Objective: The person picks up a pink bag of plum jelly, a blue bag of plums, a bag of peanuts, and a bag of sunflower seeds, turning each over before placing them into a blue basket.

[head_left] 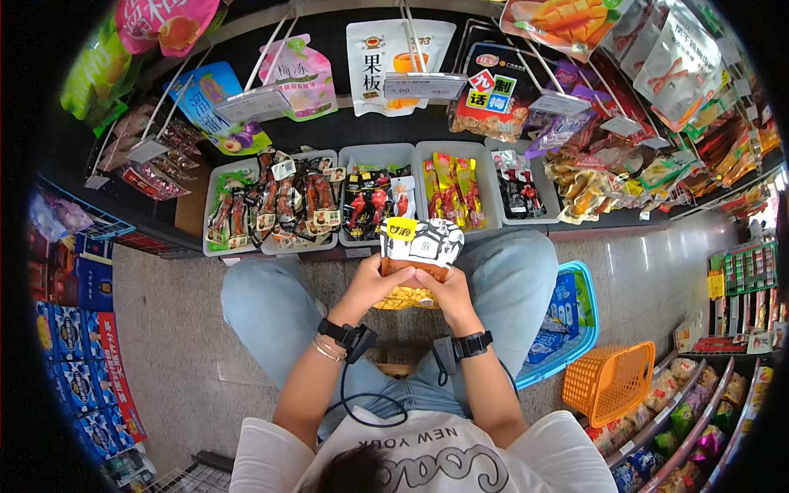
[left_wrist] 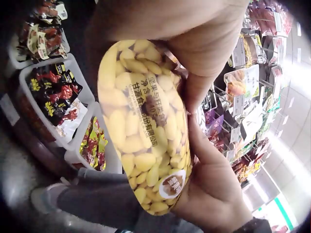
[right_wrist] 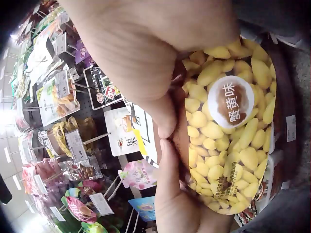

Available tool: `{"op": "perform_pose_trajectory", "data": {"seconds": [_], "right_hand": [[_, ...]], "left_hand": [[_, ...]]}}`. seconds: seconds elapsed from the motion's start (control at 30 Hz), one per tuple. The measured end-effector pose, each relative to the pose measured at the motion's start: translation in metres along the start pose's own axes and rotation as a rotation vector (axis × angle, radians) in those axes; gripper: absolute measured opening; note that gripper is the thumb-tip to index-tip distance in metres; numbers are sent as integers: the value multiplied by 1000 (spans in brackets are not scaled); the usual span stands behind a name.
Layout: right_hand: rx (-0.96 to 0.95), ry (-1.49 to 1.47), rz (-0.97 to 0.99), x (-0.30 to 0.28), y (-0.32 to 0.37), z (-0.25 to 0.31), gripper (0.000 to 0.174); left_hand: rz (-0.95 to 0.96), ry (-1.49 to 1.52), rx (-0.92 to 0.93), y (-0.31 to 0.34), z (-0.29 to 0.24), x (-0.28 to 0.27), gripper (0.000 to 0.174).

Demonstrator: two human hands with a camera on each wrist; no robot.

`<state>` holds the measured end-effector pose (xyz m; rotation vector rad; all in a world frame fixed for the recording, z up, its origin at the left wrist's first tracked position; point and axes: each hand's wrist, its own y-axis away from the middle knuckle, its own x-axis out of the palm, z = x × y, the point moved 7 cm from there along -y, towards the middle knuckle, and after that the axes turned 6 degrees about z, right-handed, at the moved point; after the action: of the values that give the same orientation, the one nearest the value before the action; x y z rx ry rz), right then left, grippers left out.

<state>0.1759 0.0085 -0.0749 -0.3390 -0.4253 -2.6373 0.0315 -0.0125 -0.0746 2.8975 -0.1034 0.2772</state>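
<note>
Both hands hold one snack bag [head_left: 423, 242] between the knees, in front of the shelf bins. Its top is white with black drawings and a yellow label; the lower part is printed with yellow nuts or beans. My left hand [head_left: 368, 289] grips one side, my right hand [head_left: 454, 294] the other, with the thumbs meeting on the front. In the left wrist view the bag's yellow bottom [left_wrist: 146, 131] faces the camera, fingers wrapped behind it. The right wrist view shows the thumb tips close together beside the yellow printed face [right_wrist: 228, 131].
Grey bins [head_left: 214, 246] of small packed snacks line the low shelf ahead. Bags such as a white pouch [head_left: 370, 57] hang on hooks above. At the right on the floor stand a blue basket [head_left: 593, 329] and an orange basket [head_left: 612, 382]. Stacked boxes [head_left: 70, 361] are at left.
</note>
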Motion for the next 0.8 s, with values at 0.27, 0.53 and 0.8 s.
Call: {"op": "perform_pose_trajectory", "data": {"seconds": [0.27,0.53,0.8], "right_hand": [[21,-20,-10,-1,1,-1,25],[-25,-4,-66,-7,0,3,24],[-26,10,-35,-7,-1,-6,25]], "left_hand": [[48,34,-24,2,-4,4,23],[60,-45,-51,4,-3,5,24],[44,15,22,1,-7,5,26]]}}
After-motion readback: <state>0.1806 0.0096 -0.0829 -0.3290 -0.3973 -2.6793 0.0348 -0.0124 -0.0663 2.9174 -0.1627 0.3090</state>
